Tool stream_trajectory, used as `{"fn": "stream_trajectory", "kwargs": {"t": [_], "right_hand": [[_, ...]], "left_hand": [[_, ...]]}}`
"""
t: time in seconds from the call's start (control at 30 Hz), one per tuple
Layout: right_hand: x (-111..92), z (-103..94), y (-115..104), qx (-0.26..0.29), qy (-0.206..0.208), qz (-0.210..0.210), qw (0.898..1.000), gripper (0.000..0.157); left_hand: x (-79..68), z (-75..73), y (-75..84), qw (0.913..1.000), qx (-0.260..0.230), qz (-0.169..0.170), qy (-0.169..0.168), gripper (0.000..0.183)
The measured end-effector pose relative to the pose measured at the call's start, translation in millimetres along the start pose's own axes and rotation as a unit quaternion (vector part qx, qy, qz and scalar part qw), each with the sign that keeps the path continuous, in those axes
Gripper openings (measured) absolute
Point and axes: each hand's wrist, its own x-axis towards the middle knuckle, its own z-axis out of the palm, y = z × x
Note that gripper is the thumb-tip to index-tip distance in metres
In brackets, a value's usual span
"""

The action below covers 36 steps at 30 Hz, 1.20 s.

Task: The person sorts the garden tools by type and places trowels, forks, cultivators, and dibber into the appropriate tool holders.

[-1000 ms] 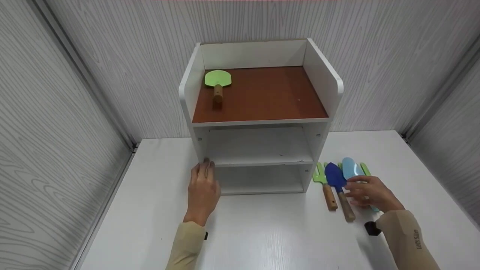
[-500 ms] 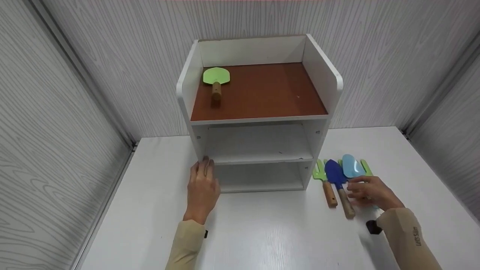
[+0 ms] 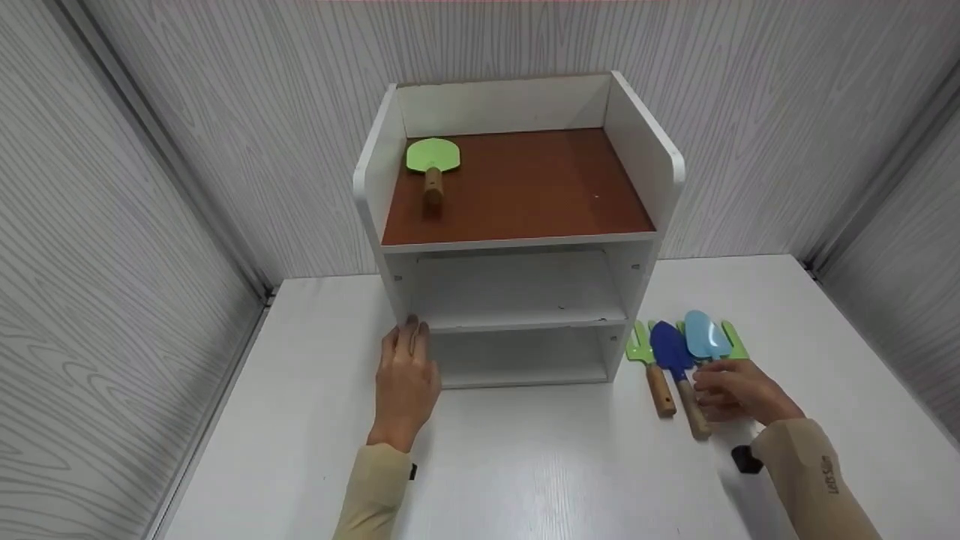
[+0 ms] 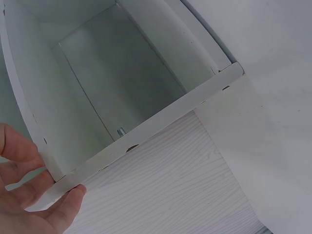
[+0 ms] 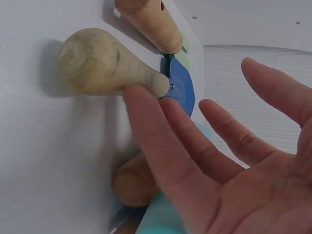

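Note:
A white shelf unit (image 3: 519, 238) with a brown top board stands in the middle of the head view. My left hand (image 3: 405, 390) grips the front edge of its left side panel; in the left wrist view, fingers lie on both faces of the board. My right hand (image 3: 742, 390) hovers over the garden tools at right, fingers loosely spread. Its index finger reaches the wooden handle (image 5: 105, 63) of a blue trowel (image 3: 669, 343); whether they touch, I cannot tell. Beside it lie a green hand fork (image 3: 640, 349) and a light blue trowel (image 3: 705, 335), its handle hidden by the hand.
A green flat-bladed hand tool (image 3: 433, 156) with a wooden handle lies at the left of the top board. More green prongs (image 3: 735, 341) show behind the light blue trowel. White table (image 3: 525, 465) spreads in front, and wood-patterned panels (image 3: 172, 225) stand around it.
My right hand has shifted very slightly among the tools, its fingers moving a little closer together near the blue trowel's handle. My left hand keeps its hold on the shelf unit.

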Motion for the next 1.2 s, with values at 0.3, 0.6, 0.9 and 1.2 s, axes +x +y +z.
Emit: {"fn": "stream_trajectory", "kwargs": {"t": [0.3,0.6,0.9,1.2], "right_hand": [[-1,6.0,-3,-0.032,-0.001,0.008,0.999,0.06],[4,18.5,-8,-0.099,0.015,0.029,0.995,0.065],[7,25.7,-6,-0.152,0.024,0.01,0.988,0.065],[17,25.2,-7,-0.134,0.003,0.031,0.991,0.065]], "left_hand": [[1.3,-0.2,0.3,0.9999,0.009,0.008,0.008,0.049],[0.9,-1.5,1.8,1.0,0.0,0.001,-0.003,0.049],[1.0,-0.9,1.7,1.0,-0.002,0.003,0.001,0.049],[1.0,-2.3,1.1,0.9999,0.004,0.0,-0.009,0.047]]}}
